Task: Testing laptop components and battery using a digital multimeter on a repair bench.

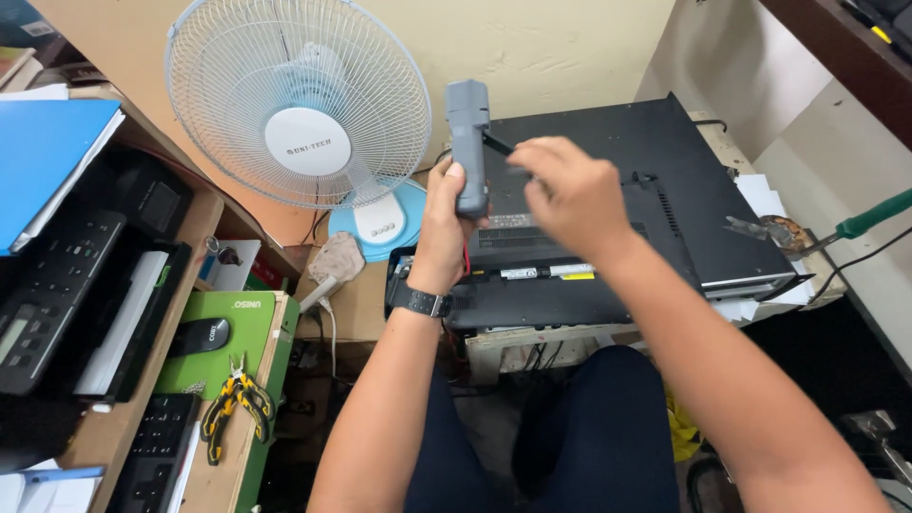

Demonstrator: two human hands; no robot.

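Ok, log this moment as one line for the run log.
left hand: holds grey handset upright | right hand: fingers at its side, blurred | below: black case | left: fan, pliers

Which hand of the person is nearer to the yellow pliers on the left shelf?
Left. The left hand, gripping a grey handheld device, is up and to the right of the yellow pliers. The right hand is farther right, beyond the device.

Matt grey plastic handset (467,142); behind it, a smooth black metal box (665,190). Left of it, glossy white plastic fan (299,104), rough cloth rag (334,256).
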